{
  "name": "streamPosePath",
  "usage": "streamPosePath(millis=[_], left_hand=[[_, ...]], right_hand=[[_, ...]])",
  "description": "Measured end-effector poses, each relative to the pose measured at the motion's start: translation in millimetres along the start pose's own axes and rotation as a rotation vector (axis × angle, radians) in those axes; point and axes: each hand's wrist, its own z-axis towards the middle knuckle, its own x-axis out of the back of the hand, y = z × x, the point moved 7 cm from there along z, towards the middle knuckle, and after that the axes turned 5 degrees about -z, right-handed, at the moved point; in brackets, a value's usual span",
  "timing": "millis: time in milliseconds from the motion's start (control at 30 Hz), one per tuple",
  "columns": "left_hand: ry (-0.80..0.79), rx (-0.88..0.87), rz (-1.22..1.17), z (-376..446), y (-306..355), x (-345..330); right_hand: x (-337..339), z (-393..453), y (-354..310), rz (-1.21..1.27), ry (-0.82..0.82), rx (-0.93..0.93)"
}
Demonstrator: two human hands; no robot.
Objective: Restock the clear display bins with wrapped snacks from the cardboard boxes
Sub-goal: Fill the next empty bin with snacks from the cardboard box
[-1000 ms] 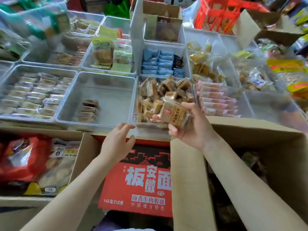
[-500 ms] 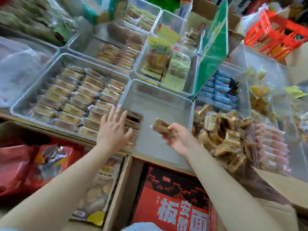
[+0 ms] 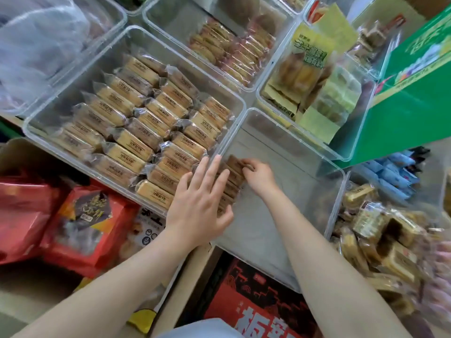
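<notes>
A nearly bare clear display bin lies in the middle, with a short row of brown wrapped snacks stacked against its left wall. My left hand lies flat over that row with its fingers straight and spread. My right hand pinches the far end of the top brown snack in the row. To the left, a full clear bin holds several rows of tan wrapped cakes.
An open cardboard box at the near left holds red snack packs. A red printed carton sits below the bin. A bin of loose brown snacks is at the right. A green box stands at the far right.
My right hand carried the brown snack left across the bin to the row at its left wall. My left hand slid right onto that row. The view swung left and closer.
</notes>
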Motion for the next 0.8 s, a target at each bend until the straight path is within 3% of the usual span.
streamPosePath(millis=[200,333,500,700,800], left_hand=[[-0.022,0.010,0.024,0,0,-3],[-0.055,0.019,0.015,-1,0,1],[-0.154,0.023,0.046,-2,-1,3],[-0.124,0.077,0.043,-25,32,13],[-0.154,-0.076,-0.156,-72,112,3]], right_hand=[[-8,-5,-16,-0.230,0.052,0.063],[-5,-34,-7,-0.029,0.000,0.044],[30,-97,36,0.112,0.105,0.019],[123,-243,84,0.242,0.298,0.134],[158,-332,131,0.308,0.474,0.161]])
